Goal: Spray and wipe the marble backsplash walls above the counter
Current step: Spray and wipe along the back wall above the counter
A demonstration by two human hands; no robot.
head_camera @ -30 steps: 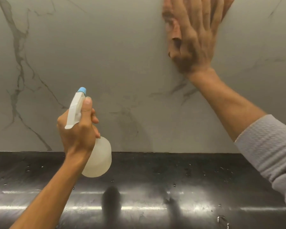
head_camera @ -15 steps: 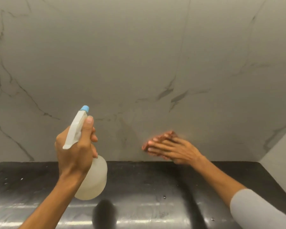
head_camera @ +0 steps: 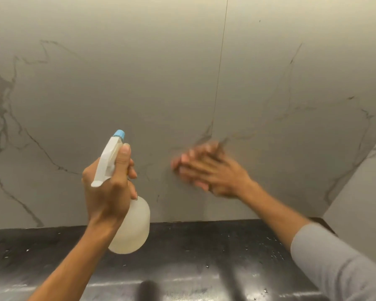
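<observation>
The grey marble backsplash (head_camera: 161, 83) with dark veins fills the upper view. My left hand (head_camera: 109, 187) grips a translucent spray bottle (head_camera: 132, 227) with a white trigger head and blue nozzle, held upright above the counter and aimed at the wall. My right hand (head_camera: 213, 170), blurred by motion, presses flat against the lower wall right of the bottle. Its fingers are straight and point left. A pinkish cloth (head_camera: 175, 165) shows only as a sliver at the fingertips; the hand hides the remainder.
A glossy black counter (head_camera: 204, 257) speckled with water drops runs along the bottom. A side wall (head_camera: 365, 203) meets the backsplash at the right corner. A thin vertical seam (head_camera: 219, 68) divides the marble panels.
My right hand swept down from the top of the wall to just above the counter, then rose slightly and moved right. The left hand and bottle stayed almost still.
</observation>
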